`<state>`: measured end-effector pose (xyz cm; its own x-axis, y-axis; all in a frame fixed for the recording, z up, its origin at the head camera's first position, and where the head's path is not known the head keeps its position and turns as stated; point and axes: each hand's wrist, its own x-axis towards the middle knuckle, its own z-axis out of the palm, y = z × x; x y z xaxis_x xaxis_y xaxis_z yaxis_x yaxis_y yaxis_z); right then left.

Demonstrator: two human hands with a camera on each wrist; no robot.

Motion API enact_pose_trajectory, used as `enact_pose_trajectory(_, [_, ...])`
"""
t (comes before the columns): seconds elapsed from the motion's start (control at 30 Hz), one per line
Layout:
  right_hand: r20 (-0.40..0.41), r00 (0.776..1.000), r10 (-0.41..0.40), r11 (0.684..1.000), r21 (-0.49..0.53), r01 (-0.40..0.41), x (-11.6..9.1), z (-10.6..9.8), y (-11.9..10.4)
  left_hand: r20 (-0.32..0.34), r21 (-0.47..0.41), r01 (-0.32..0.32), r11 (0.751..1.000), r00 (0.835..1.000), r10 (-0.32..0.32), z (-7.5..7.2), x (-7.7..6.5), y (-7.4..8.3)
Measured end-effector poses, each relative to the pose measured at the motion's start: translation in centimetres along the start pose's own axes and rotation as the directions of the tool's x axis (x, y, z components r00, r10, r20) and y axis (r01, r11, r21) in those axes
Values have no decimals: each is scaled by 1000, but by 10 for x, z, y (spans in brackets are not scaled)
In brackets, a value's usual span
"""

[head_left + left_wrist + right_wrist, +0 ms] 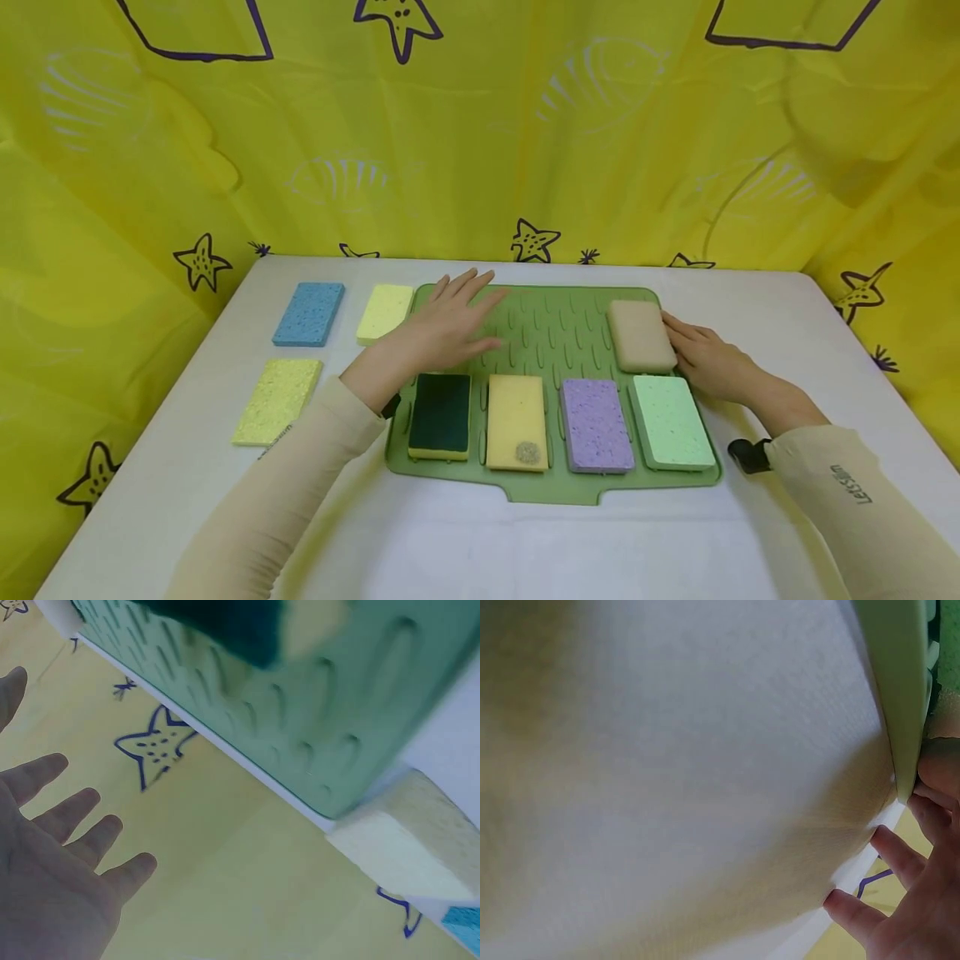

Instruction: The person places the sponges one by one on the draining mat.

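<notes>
A green ridged mat point(525, 333) with a front tab lies on the table. Along its front stand a dark green-topped sponge point(439, 417), a yellow sponge point(516, 417) with a round greyish spot, a purple sponge point(597, 425) and a mint green sponge point(672, 421). At the back right corner is a beige sponge point(642, 336). My left hand point(446, 325) hovers over the mat's back left, fingers spread and holding nothing. With fingers extended, my right hand point(708, 360) rests at the mat's right edge, against the beige sponge's side; its thumb is partly hidden.
Left of the mat lie a blue sponge point(308, 314), a pale yellow sponge point(385, 313) and a speckled yellow sponge point(277, 402). The white table point(420, 542) ends at a yellow patterned curtain point(465, 150) behind and on both sides.
</notes>
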<state>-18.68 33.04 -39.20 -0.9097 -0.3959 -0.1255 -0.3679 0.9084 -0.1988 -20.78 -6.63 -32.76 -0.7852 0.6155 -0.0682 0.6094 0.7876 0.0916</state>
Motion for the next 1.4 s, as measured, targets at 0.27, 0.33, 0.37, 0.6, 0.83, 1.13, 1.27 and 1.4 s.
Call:
enact_pose_trajectory(0.27, [6, 1000, 4, 1000, -2, -4, 0, -1, 0, -13, -36, 63, 997, 998, -64, 5, -14, -22])
enact_pose_trajectory(0.33, [4, 1000, 5, 1000, -2, -5, 0, -1, 0, -14, -48, 75, 996, 997, -76, 5, -17, -27])
enact_pose_trajectory(0.37, [5, 1000, 7, 1000, 0, -7, 0, -1, 0, -13, -52, 79, 995, 997, -80, 6, -19, -29])
enact_pose_trajectory(0.6, [17, 1000, 24, 1000, 13, -24, -1, 0, 1, -32, -80, 94, 992, 995, -97, 13, -32, -43])
enact_pose_trajectory(0.83, [16, 1000, 23, 1000, 10, -24, 1, 0, 2, -50, -83, 129, 988, 990, -134, 21, -38, -57])
enact_pose_trajectory(1.13, [13, 1000, 21, 1000, 14, -21, -1, -1, 2, -37, -102, 185, 978, 981, -189, 25, -39, -72])
enact_pose_trajectory(1.27, [11, 1000, 18, 1000, 17, -18, -1, -2, 0, -17, -112, 230, 967, 972, -233, 27, -37, -78])
enact_pose_trajectory(1.4, [17, 1000, 18, 1000, 19, -19, -1, -2, 0, 3, -125, 276, 953, 961, -277, 29, -35, -83])
